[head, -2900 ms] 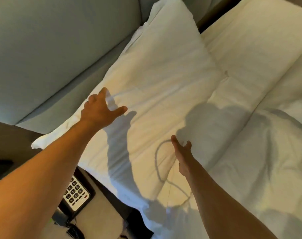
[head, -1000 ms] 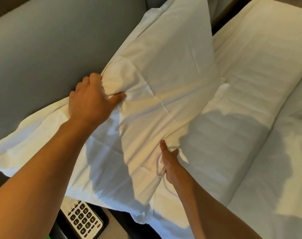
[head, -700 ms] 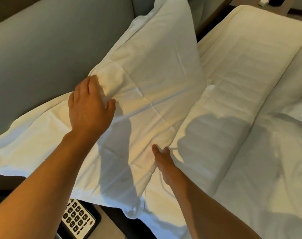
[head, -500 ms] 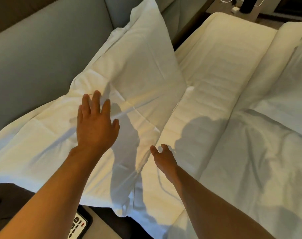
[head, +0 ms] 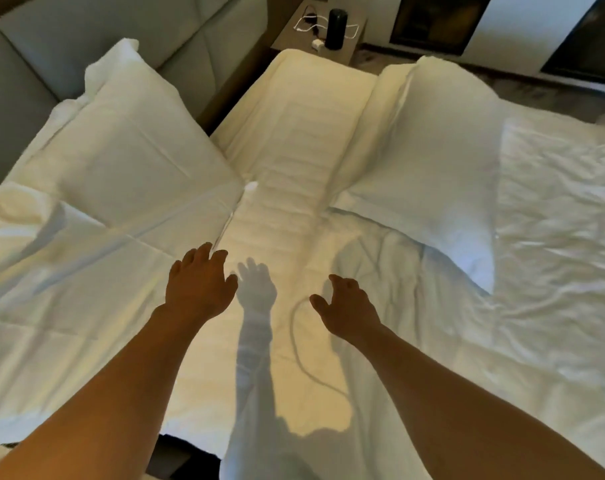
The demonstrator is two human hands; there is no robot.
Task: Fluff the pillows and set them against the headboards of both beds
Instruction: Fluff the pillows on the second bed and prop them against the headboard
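A large white pillow [head: 97, 209] lies at the left, its far edge leaning on the grey padded headboard [head: 97, 32]. A second white pillow [head: 436, 161] lies on the bed to the right, away from the headboard. My left hand [head: 199, 284] hovers open over the near edge of the left pillow and the bare mattress [head: 301, 140]. My right hand [head: 348, 308] is open too, fingers spread above the mattress, holding nothing. Both hands are apart from either pillow.
A crumpled white duvet [head: 553, 271] covers the right side of the bed. Beyond the bed head stands a nightstand [head: 294, 32] with a black cylinder [head: 335, 27] and a white charger cable. A dark gap runs between headboard and mattress.
Both hands have let go of the left pillow, which now rests against the headboard. My view has swung right, bringing the second pillow and the nightstand into sight.
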